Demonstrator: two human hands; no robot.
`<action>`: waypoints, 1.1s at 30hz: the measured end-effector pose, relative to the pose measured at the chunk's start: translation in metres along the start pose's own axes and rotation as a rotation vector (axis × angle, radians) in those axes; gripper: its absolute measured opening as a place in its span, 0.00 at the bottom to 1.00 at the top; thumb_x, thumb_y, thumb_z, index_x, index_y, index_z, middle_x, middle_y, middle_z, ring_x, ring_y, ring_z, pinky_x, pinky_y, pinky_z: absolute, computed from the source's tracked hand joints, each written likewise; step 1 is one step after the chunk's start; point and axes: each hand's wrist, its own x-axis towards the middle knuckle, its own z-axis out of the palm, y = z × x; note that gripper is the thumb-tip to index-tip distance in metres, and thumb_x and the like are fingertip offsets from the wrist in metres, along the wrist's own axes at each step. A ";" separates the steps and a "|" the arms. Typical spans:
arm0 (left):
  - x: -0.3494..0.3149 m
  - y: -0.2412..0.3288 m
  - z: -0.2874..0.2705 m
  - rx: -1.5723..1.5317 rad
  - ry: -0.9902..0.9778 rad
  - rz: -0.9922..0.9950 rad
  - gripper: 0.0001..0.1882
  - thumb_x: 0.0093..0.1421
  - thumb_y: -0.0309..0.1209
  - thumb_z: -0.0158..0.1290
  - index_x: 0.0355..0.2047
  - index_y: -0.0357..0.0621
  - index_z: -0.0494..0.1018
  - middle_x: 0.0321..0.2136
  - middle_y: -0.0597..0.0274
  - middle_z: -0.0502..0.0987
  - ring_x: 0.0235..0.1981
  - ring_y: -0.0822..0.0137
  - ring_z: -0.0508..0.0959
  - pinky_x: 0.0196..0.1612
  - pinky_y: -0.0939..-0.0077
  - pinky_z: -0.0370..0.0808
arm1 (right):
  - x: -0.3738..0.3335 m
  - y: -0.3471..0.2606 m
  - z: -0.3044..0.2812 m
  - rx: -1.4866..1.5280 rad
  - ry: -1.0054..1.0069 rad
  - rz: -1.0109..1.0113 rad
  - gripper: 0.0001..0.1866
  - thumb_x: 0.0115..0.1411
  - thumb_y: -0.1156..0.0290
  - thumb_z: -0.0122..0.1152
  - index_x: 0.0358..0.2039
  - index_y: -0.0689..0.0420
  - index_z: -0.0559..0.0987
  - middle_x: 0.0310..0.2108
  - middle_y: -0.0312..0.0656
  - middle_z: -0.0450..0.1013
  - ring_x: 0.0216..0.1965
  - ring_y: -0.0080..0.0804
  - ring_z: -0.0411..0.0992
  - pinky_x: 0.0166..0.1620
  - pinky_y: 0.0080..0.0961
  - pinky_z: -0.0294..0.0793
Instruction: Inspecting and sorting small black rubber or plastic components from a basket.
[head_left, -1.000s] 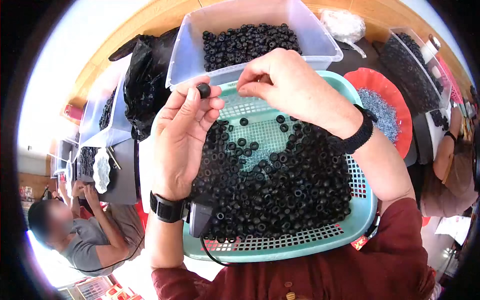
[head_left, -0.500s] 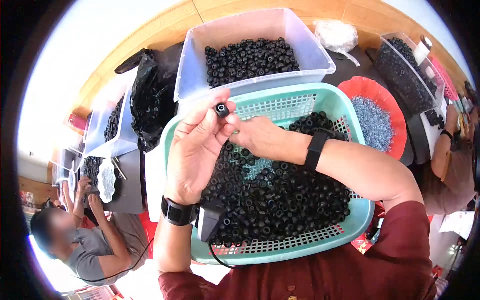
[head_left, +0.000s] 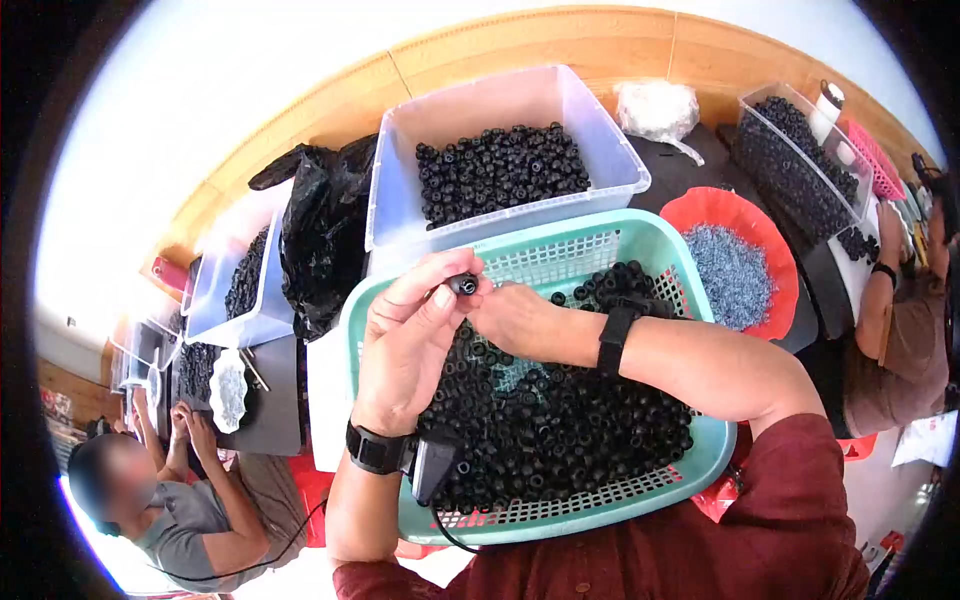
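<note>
My left hand [head_left: 405, 335] pinches a small black ring-shaped part [head_left: 463, 284] between thumb and fingers, with its hole end showing. Close beside it, my right hand [head_left: 525, 325] has its fingers curled toward that part; the fingertips are partly hidden, and anything in them is too small to make out. Both hands are over a green plastic basket [head_left: 715, 450] that holds a heap of similar black parts [head_left: 560, 440]. Each wrist wears a black strap, and a small boxy device sits by the left one.
Behind the basket stands a clear bin [head_left: 400, 210] of black parts. At its right are a red scalloped bowl [head_left: 790, 310] of small grey-blue pieces and another filled bin [head_left: 800, 160]. A black plastic bag [head_left: 325, 230] lies left. People sit at both sides.
The view has tilted, so the basket and bins sit lower in the picture. The black part has turned slightly in my left hand, and my right hand remains beside it.
</note>
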 end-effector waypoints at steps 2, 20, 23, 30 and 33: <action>0.000 0.000 -0.001 -0.001 -0.010 0.004 0.14 0.59 0.22 0.49 0.45 0.37 0.73 0.46 0.56 0.72 0.45 0.60 0.73 0.51 0.69 0.69 | 0.002 -0.002 -0.007 0.054 -0.042 0.027 0.04 0.48 0.78 0.52 0.21 0.66 0.72 0.25 0.53 0.70 0.23 0.48 0.73 0.26 0.39 0.73; 0.004 0.002 0.004 0.076 0.119 -0.030 0.14 0.59 0.21 0.49 0.46 0.37 0.72 0.39 0.59 0.75 0.42 0.68 0.73 0.48 0.74 0.68 | 0.014 -0.007 -0.026 0.421 -0.076 0.346 0.10 0.57 0.72 0.49 0.26 0.66 0.75 0.25 0.55 0.74 0.26 0.51 0.74 0.30 0.41 0.74; 0.004 0.003 0.004 0.428 0.187 -0.016 0.13 0.58 0.19 0.48 0.43 0.36 0.74 0.37 0.63 0.74 0.39 0.73 0.72 0.46 0.81 0.67 | 0.028 -0.008 -0.063 1.485 -0.225 0.902 0.14 0.63 0.63 0.47 0.36 0.62 0.74 0.26 0.50 0.75 0.27 0.40 0.75 0.29 0.33 0.77; 0.007 0.000 0.005 1.015 0.167 0.094 0.11 0.57 0.19 0.49 0.40 0.37 0.76 0.36 0.64 0.73 0.40 0.74 0.72 0.46 0.81 0.66 | 0.026 0.007 -0.081 1.951 -0.235 0.922 0.20 0.64 0.59 0.45 0.42 0.66 0.72 0.35 0.51 0.74 0.34 0.39 0.76 0.40 0.34 0.77; 0.009 -0.003 0.003 1.133 0.141 0.149 0.12 0.56 0.18 0.49 0.39 0.39 0.76 0.35 0.64 0.74 0.38 0.74 0.72 0.44 0.81 0.66 | 0.026 0.013 -0.081 1.982 -0.265 0.849 0.21 0.65 0.59 0.44 0.43 0.66 0.71 0.36 0.51 0.74 0.37 0.41 0.75 0.43 0.35 0.77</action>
